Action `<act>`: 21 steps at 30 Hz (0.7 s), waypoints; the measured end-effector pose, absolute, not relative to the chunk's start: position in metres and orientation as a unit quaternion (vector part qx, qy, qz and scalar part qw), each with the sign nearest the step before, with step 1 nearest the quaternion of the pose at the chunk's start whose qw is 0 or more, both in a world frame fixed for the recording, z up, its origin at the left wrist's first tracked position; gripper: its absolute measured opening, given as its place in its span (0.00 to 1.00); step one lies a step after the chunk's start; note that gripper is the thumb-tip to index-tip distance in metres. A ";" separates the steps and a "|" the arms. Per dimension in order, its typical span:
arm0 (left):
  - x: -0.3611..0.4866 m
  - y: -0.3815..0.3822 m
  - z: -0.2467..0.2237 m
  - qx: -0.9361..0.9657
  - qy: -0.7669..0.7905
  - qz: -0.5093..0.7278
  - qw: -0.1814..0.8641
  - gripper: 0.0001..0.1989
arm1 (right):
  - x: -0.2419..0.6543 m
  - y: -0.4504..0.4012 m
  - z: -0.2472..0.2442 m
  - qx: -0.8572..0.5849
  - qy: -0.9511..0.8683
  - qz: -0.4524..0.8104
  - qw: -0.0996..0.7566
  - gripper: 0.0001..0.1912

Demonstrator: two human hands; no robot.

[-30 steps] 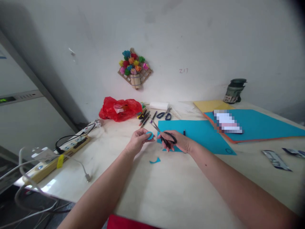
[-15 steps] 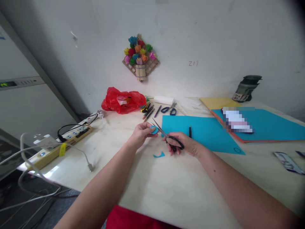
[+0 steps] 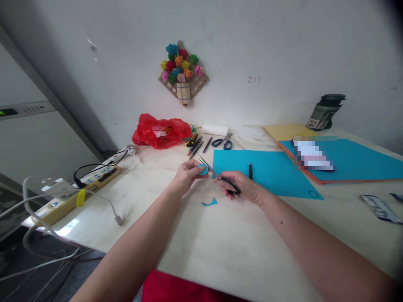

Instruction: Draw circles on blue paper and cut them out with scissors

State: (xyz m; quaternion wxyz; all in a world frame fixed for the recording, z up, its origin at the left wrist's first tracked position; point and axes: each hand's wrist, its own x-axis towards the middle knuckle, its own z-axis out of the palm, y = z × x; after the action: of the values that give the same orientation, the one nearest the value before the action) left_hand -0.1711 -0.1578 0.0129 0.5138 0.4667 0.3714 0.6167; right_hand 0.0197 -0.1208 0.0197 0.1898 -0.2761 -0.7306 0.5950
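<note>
Between the thumb and fingers of my left hand (image 3: 188,175) is a small round piece of blue paper (image 3: 203,169). My right hand (image 3: 236,183) grips black-handled scissors (image 3: 229,184), their slightly parted blades pointing up and left beside the paper's edge. A curved blue paper scrap (image 3: 210,202) lies on the table below my hands. Behind my right hand a large blue sheet (image 3: 270,167) lies flat, with a small circle drawn near its front right corner. On that sheet rests a black pen (image 3: 250,171).
A red plastic bag (image 3: 162,132), several pens (image 3: 195,149) and dark-handled scissors (image 3: 223,143) lie at the back. To the right are a phone (image 3: 313,155) on coloured paper, a green bottle (image 3: 326,113) and a packet (image 3: 380,208). A power strip (image 3: 78,191) with cables runs along the left.
The scissors' blades have drawn closer together, and their handles have closed up in my right hand. My left hand still pinches the paper circle. The whole view has shifted slightly.
</note>
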 end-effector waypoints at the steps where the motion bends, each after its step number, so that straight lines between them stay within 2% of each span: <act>1: -0.171 -0.158 0.013 0.467 0.371 0.617 0.514 0.08 | 0.020 -0.121 0.020 -0.277 -0.730 0.596 0.190 0.17; 21: -0.167 -0.157 0.012 0.455 0.376 0.618 0.519 0.08 | 0.016 -0.123 0.022 -0.284 -0.729 0.590 0.201 0.13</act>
State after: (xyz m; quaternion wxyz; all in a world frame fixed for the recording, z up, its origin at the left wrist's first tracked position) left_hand -0.1669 -0.1570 0.0124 0.5190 0.4554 0.3760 0.6180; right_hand 0.0163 -0.1233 0.0215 0.2014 -0.2839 -0.7288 0.5896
